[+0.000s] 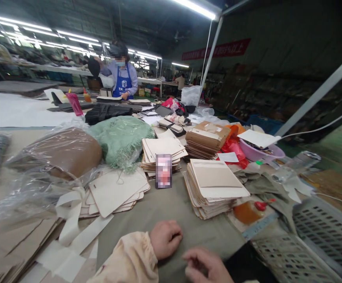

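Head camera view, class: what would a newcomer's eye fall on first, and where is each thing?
Probably the green fringed cloth, left of centre. Next, a phone with a pixelated screen, upright before a stack of cream panels mid-picture. The left hand and right hand, apart from each other, fill the lower foreground.

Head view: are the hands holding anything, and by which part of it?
Nothing visible is held: the left hand is loosely curled, the right hand half open, and no object shows in either. Something tiny could be hidden.
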A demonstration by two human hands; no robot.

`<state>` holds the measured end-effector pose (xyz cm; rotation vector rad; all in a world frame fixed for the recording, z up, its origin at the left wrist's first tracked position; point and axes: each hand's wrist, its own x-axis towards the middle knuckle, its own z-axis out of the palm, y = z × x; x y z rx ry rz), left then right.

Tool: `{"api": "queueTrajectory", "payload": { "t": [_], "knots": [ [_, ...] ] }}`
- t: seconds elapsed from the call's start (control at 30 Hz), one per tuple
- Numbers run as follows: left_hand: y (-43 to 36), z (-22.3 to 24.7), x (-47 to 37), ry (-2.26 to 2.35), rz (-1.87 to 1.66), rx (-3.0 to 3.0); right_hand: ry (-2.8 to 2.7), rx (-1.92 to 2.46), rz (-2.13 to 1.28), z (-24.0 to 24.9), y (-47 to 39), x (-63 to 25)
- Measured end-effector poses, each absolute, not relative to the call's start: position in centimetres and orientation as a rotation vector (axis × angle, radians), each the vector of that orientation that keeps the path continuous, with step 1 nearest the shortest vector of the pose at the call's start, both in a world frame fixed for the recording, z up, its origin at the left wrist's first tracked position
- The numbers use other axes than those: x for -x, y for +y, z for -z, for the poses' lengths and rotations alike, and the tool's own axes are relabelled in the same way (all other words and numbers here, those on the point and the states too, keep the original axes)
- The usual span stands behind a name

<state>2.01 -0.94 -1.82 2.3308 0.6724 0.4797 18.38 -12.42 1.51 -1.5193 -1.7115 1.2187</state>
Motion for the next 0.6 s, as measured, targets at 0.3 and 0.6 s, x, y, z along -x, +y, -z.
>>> {"api": "queueTrajectory", "payload": {
  "t": [0.3, 0.6],
  "knots": [
    [-1.0, 1.7, -2.0, 0.672, -0.456, -2.31, -1.378, 1.383, -0.944, -2.2, -4.2, -17.8],
    [-1.1, 1.2, -2.1, 0.614, -0.51, -2.234, -1.575, 1.395, -0.978, -0.4, -4.2, -16.9]
  ]
}}
